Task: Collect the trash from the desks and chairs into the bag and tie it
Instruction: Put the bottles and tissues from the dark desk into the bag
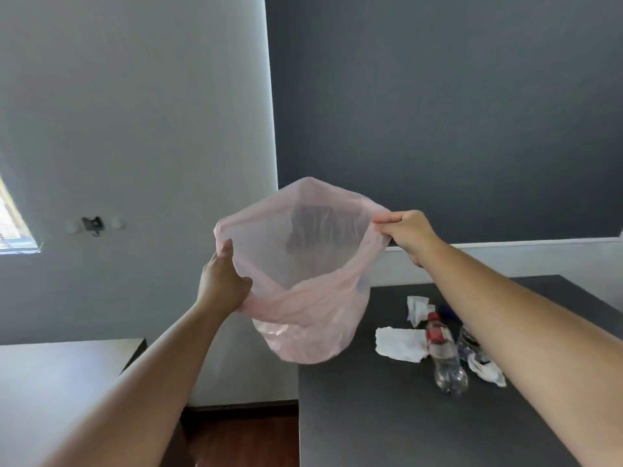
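Two hands, left hand (222, 281) and right hand (409, 232), grip the bag (310, 332) rim, spreading its mouth for trash (401, 343) on the right desk (387, 416).

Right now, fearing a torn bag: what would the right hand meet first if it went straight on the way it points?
Probably the pink bag: the right hand pinches its rim and points left across the open mouth; depth is unclear.

Single head-worn view, forward and down, near the desk (371, 419)
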Motion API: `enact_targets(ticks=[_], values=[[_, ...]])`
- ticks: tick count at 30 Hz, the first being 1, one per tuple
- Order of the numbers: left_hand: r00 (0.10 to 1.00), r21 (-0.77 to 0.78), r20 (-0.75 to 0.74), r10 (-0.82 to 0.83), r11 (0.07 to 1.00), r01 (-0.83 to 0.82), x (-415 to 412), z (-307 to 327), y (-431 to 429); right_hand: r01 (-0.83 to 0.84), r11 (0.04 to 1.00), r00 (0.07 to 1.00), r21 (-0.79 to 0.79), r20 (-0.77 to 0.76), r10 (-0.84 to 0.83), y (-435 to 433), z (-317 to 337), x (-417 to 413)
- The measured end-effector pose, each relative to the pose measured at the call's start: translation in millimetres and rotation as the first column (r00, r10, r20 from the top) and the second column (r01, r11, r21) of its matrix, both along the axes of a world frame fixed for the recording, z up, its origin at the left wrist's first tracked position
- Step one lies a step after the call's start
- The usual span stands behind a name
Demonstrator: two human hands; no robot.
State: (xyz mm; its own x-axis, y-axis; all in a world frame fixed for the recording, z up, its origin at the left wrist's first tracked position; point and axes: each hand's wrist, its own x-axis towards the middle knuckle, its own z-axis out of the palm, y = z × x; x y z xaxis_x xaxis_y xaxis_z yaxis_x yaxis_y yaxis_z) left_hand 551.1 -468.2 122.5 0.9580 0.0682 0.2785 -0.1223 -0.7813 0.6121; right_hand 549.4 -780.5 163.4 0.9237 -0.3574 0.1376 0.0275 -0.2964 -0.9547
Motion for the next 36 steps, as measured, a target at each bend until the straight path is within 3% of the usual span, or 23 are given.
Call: enact_targets(ticks=[13, 23, 29, 31, 33, 36], values=[[0.981, 0.023, -0.109, -0.162, 0.986, 0.166, 59, -34, -90, 0.148, 0.989, 0.979, 0.023, -0.147, -0.143, -57, -66, 6], [0.943, -0.005, -0.103, -0.316, 0.948, 0.317, 151, -54, -109, 0.295, 0.943, 0.924, -0.156, -0.204, -0.323, -66, -90, 78], [0.890, 0.091, -0.278, -0.361, 0.913, 0.399, 178, -94, -106, 0.277, 0.950, 0.904, -0.146, -0.295, -0.309, -60, -125, 94], [0.921, 0.167, -0.206, -0.331, 0.915, 0.366, 179, -94, -109, 0.256, 0.958, 0.916, -0.128, -0.286, -0.283, -60, -128, 95], [0.955, 0.235, -0.016, -0.295, 0.927, 0.291, 172, -88, -122, 0.258, 0.955, 0.925, -0.147, -0.247, -0.289, -64, -128, 91], [0.889, 0.201, 0.287, -0.357, 0.930, 0.308, 139, -66, -159, 0.344, 0.904, 0.900, -0.252, -0.185, -0.394, -83, -127, 79]])
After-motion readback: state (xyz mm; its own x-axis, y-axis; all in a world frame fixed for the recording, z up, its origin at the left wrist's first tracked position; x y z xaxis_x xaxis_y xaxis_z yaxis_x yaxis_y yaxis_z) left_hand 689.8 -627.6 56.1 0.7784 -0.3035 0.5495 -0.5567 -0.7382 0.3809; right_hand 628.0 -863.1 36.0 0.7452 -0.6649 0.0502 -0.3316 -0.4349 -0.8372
